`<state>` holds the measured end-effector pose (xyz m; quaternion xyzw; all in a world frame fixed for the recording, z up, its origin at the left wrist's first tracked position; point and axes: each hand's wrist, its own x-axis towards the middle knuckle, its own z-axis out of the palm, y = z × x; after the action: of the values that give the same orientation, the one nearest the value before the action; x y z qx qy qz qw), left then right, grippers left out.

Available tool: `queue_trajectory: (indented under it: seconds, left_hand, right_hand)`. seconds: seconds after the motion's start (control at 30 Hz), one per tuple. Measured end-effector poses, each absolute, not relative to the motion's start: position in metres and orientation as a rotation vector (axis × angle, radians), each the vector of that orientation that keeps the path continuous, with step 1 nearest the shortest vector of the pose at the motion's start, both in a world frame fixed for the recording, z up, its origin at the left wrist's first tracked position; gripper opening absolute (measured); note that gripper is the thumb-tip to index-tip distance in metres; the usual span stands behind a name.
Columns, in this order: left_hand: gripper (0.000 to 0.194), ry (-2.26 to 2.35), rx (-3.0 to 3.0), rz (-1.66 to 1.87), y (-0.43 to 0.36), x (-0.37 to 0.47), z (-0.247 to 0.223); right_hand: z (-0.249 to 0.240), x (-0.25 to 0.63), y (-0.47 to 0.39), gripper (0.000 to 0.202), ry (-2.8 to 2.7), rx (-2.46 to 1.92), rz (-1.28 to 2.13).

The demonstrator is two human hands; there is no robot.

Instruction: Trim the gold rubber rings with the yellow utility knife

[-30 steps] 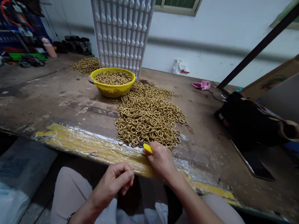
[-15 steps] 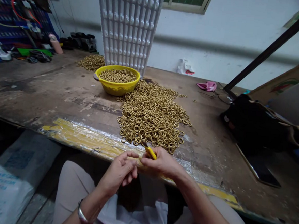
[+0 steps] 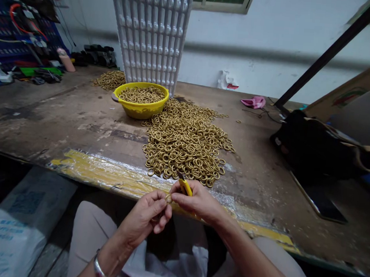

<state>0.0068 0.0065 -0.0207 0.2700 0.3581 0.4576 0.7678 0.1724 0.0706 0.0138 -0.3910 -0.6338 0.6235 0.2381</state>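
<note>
Between the fingertips of my left hand (image 3: 151,210) is a small gold ring (image 3: 168,198); the fingers are pinched on it. My right hand (image 3: 196,199) is closed on a yellow utility knife (image 3: 186,186), whose dark tip points up and away from me. The thumb and finger of that hand meet the ring's right side. Just beyond both hands lies a large heap of gold rings (image 3: 187,143) on the table. A yellow basin (image 3: 142,109) full of similar rings stands behind the heap, to the left.
A tall grey ribbed plastic sheet (image 3: 150,39) stands behind the basin. A smaller ring pile (image 3: 109,80) lies at the back left. On the right are a black bag (image 3: 311,147) and a phone (image 3: 320,200). Yellow tape (image 3: 97,166) covers the table's front edge.
My hands have come together, and a ring now shows between the left fingertips. The knife remains in my right hand. The view has shifted slightly.
</note>
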Motion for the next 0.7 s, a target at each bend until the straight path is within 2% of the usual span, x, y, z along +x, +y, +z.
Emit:
queue_trajectory:
  seconds: [0.33,0.47,0.53,0.6,0.7]
  left_hand:
    - [0.024,0.832,0.6,1.0,0.004,0.003,-0.017]
    - [0.022,0.9,0.69,1.088,0.003,0.002,-0.017]
    - [0.022,0.961,0.755,1.116,0.003,0.002,-0.02]
    - [0.024,1.028,0.819,1.12,0.004,0.001,-0.022]
    - [0.027,1.123,0.897,1.103,0.007,0.001,-0.024]
  right_hand:
    - [0.01,0.169,0.067,0.016,-1.86,-1.029,1.553]
    - [0.004,0.169,0.059,0.009,-2.151,-1.097,1.051]
    - [0.0,0.168,0.054,0.018,-2.322,-1.156,0.809]
    - [-0.004,0.168,0.051,0.022,-2.459,-1.218,0.653]
    - [-0.006,0.165,0.049,0.017,-2.589,-1.292,0.511]
